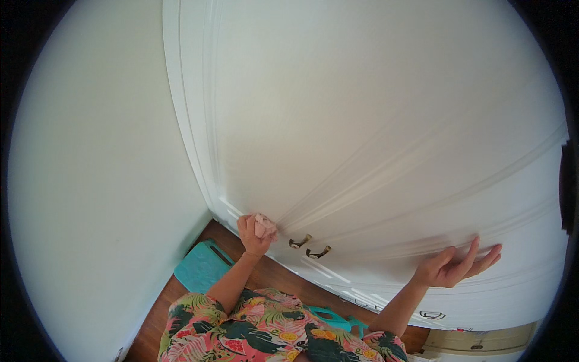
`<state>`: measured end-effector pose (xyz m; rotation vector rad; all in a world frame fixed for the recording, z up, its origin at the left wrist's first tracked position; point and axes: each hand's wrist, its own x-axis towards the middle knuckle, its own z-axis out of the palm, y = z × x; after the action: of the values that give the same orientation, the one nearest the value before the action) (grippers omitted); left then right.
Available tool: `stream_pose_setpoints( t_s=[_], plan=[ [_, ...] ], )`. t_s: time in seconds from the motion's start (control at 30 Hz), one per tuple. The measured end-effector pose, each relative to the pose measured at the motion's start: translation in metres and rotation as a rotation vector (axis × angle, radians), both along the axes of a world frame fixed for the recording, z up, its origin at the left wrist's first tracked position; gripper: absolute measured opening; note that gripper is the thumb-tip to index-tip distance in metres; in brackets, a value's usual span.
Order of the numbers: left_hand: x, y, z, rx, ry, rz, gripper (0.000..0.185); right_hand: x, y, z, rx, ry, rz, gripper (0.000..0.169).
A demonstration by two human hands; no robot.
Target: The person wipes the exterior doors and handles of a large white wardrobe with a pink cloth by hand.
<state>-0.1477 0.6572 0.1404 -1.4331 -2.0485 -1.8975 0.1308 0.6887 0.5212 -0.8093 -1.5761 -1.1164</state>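
A crumpled pink cloth point(266, 227) is bunched in my left hand point(253, 235), which holds it against the lower part of a white panelled wardrobe door point(289, 135), left of the handles. Two bronze-coloured handles point(300, 241) sit side by side a little to the right of the cloth. Farther right, my right hand point(457, 267) is raised at the white door front with its fingers spread and nothing in it. Whether its fingertips touch the surface I cannot tell.
A turquoise plastic stool point(206, 267) stands on the brown wooden floor point(280, 276) in the corner by the pale wall point(99, 181). Another turquoise plastic item point(332, 318) shows beside my body. Lower right are more handles point(432, 315) and a cream drawer front point(479, 339).
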Motion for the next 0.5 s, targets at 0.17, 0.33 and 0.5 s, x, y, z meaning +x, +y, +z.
stream_pose_setpoints(
  t_s=[0.17, 0.33, 0.5],
  plan=[
    [0.001, 0.012, 0.096, 0.204, 0.033, 0.005, 0.058, -0.002, -0.004, 0.002, -0.014, -0.021, -0.027, 0.038],
    [-0.012, 0.041, 0.26, 0.579, 0.225, 0.158, 0.045, 0.0, 0.0, -0.001, -0.01, -0.065, 0.051, 0.031],
    [-0.016, 0.044, 0.387, 0.824, 0.275, 0.037, 0.046, 0.001, 0.0, 0.002, 0.079, -0.077, 0.205, 0.026]
  ],
)
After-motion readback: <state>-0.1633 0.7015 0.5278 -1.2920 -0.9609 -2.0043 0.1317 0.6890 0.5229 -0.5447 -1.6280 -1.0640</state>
